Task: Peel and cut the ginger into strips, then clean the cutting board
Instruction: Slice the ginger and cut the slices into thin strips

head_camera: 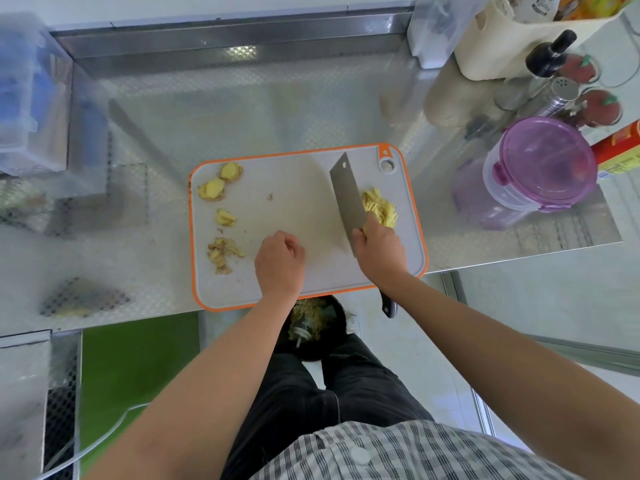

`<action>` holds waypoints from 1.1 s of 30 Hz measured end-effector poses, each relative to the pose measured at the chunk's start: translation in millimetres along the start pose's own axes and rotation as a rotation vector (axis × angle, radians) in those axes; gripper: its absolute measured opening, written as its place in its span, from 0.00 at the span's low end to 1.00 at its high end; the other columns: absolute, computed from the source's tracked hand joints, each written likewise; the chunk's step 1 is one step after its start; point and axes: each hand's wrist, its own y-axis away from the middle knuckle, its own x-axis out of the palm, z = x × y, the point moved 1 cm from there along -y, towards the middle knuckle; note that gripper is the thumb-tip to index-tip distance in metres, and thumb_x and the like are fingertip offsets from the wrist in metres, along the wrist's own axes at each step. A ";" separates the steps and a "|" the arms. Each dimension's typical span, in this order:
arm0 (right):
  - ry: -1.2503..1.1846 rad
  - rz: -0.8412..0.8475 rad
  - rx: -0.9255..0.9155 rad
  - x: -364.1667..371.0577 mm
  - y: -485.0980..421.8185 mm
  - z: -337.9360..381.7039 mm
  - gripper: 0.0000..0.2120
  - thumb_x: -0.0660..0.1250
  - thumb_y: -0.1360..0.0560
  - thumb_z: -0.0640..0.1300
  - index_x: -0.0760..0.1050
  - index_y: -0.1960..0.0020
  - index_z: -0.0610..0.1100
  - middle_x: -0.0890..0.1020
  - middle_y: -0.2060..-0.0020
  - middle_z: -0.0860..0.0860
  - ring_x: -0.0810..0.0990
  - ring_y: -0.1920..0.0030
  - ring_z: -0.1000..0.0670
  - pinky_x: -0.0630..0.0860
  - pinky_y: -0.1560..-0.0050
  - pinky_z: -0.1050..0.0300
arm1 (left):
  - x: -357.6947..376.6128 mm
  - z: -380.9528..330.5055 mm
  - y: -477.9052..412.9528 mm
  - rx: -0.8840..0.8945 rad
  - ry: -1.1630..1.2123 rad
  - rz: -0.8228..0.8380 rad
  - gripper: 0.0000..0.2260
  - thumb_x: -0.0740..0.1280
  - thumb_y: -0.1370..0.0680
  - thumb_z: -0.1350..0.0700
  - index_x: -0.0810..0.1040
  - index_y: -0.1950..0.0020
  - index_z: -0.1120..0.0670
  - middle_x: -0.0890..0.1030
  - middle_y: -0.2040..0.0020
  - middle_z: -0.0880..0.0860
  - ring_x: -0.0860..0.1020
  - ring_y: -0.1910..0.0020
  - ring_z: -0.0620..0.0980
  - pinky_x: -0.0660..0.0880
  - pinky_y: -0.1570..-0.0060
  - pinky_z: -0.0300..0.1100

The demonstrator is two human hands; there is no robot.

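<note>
A grey cutting board [294, 188] with an orange rim lies on the steel counter. A pile of yellow ginger strips [380, 206] sits at its right side. My right hand [379, 252] grips a cleaver [347, 199], whose blade lies just left of the strips. My left hand [278, 263] rests on the board with fingers curled; nothing shows in it. Peeled ginger chunks [220, 181] lie at the board's far left, a few slices [225, 217] below them, and a heap of peels [223, 254] near the left front.
A clear tub with a purple lid [543, 164] stands right of the board, with bottles, shakers and a cream container [512, 46] behind it. A black bin [313, 327] with scraps sits on the floor under the counter's front edge. Blurred boxes [31, 109] stand at the left.
</note>
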 end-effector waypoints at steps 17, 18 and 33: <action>-0.054 0.055 -0.166 6.1 -43.2 50.7 0.08 0.58 0.21 0.43 0.67 0.49 0.36 0.69 0.71 0.46 0.71 0.67 0.40 0.69 0.67 0.48 | -58.2 -6.7 -107.9 0.156 -0.492 -0.295 0.18 0.66 0.29 0.58 0.73 0.39 0.57 0.74 0.43 0.61 0.70 0.41 0.62 0.66 0.43 0.52; -0.055 0.052 -0.166 7.8 -45.1 52.1 0.08 0.59 0.21 0.42 0.67 0.51 0.36 0.67 0.72 0.47 0.70 0.68 0.40 0.67 0.67 0.49 | -60.2 -5.0 -118.0 0.167 -0.520 -0.280 0.20 0.66 0.29 0.57 0.72 0.37 0.58 0.74 0.42 0.61 0.70 0.40 0.62 0.65 0.41 0.52; -0.059 0.060 -0.138 13.3 -52.7 55.0 0.08 0.59 0.21 0.42 0.68 0.50 0.35 0.71 0.70 0.43 0.73 0.67 0.39 0.68 0.68 0.48 | -65.4 -9.7 -138.6 0.312 -0.514 -0.169 0.16 0.72 0.32 0.57 0.79 0.47 0.61 0.76 0.52 0.63 0.74 0.51 0.63 0.67 0.49 0.54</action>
